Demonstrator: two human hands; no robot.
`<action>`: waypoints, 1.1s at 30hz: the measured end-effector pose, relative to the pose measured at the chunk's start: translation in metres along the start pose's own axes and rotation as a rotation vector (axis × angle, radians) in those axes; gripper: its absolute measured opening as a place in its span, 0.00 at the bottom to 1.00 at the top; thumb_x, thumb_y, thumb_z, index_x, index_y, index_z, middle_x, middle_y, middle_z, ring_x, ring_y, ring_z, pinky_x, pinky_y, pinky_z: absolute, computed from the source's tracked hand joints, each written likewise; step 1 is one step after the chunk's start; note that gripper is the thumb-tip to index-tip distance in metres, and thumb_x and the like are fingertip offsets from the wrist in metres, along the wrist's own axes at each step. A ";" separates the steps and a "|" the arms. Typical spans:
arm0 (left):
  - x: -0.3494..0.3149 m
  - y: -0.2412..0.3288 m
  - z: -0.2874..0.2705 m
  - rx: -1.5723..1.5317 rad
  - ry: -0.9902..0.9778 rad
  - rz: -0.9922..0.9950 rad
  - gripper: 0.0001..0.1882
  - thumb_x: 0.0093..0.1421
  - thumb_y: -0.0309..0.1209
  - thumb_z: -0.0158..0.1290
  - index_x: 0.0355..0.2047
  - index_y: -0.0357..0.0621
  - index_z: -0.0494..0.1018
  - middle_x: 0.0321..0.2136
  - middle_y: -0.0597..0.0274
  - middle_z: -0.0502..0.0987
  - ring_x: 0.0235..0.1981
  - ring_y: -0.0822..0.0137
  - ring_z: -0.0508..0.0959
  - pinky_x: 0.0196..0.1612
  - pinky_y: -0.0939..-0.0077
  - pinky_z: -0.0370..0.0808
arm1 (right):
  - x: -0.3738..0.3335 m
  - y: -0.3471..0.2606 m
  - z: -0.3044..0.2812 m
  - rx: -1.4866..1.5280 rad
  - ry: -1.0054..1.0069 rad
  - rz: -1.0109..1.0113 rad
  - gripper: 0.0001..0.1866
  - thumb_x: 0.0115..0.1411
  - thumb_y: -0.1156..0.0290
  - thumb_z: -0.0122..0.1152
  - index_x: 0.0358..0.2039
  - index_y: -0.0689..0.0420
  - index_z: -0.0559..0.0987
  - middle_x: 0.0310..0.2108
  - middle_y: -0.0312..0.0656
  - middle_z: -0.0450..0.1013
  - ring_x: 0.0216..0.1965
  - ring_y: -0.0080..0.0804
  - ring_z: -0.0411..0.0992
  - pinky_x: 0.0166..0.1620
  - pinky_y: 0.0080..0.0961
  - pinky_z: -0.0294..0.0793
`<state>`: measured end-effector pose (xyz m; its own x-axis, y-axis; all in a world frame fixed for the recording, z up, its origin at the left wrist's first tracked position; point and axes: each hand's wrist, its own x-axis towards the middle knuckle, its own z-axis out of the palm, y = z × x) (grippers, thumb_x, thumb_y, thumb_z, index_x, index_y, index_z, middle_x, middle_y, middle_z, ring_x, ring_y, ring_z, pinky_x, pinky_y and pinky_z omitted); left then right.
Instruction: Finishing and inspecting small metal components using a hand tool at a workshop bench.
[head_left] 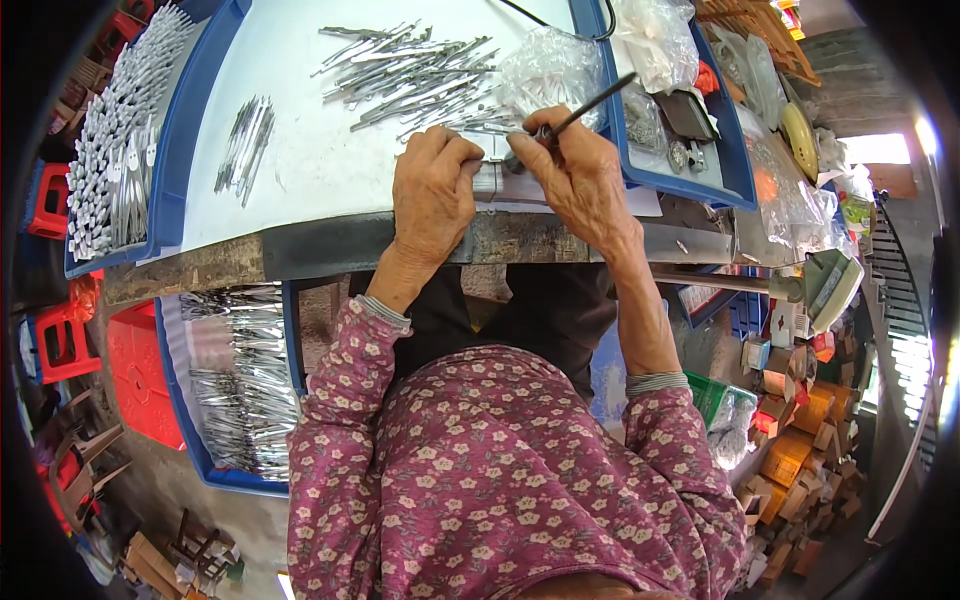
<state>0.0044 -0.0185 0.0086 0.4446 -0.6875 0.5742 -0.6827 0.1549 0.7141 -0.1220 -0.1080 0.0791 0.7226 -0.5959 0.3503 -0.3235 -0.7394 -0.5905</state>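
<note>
My left hand [432, 195] is at the table's front edge, its fingers curled and closed against the left side of a small silvery metal block [487, 178]. Whatever those fingertips pinch is hidden. A thin dark rod [600, 103] slants up to the right out of my right hand [583, 178], whose fingers and thumb are closed around its lower end. That lower end, close to the block's right side, is mostly covered by the fingers. Just beyond both hands lies a loose pile of slender metal strips [415, 75] on the white tabletop sheet [290, 150].
A smaller bunch of strips [245, 145] lies left of the pile. Blue trays [160, 215] flank the work area, the left one packed with metal pieces. Clear plastic bags [550, 65] sit back right. Another blue tray [235, 478] with strips stands lower left, beside a red stool [140, 375].
</note>
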 end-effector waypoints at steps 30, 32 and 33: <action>-0.001 -0.001 -0.002 -0.010 -0.008 0.000 0.03 0.46 0.20 0.53 0.23 0.39 0.72 0.24 0.59 0.68 0.29 0.58 0.69 0.33 0.69 0.66 | -0.001 0.019 0.005 -0.141 0.191 -0.056 0.11 0.55 0.67 0.59 0.29 0.61 0.69 0.14 0.41 0.67 0.16 0.32 0.71 0.18 0.33 0.64; -0.001 0.000 -0.002 -0.021 -0.002 -0.011 0.03 0.46 0.20 0.53 0.23 0.39 0.72 0.24 0.59 0.68 0.29 0.58 0.68 0.32 0.69 0.65 | -0.010 0.011 0.000 0.190 0.225 0.092 0.12 0.56 0.66 0.59 0.30 0.63 0.70 0.14 0.38 0.68 0.16 0.27 0.69 0.18 0.30 0.63; 0.000 0.002 -0.001 -0.025 -0.003 -0.012 0.03 0.46 0.20 0.53 0.23 0.39 0.72 0.24 0.59 0.68 0.29 0.58 0.68 0.32 0.69 0.65 | -0.011 0.028 -0.001 0.124 0.254 0.101 0.12 0.57 0.66 0.58 0.31 0.63 0.71 0.16 0.35 0.68 0.16 0.22 0.65 0.19 0.24 0.63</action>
<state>0.0036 -0.0176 0.0109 0.4510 -0.6914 0.5644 -0.6629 0.1639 0.7305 -0.1399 -0.1228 0.0597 0.5094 -0.7353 0.4471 -0.2973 -0.6379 -0.7104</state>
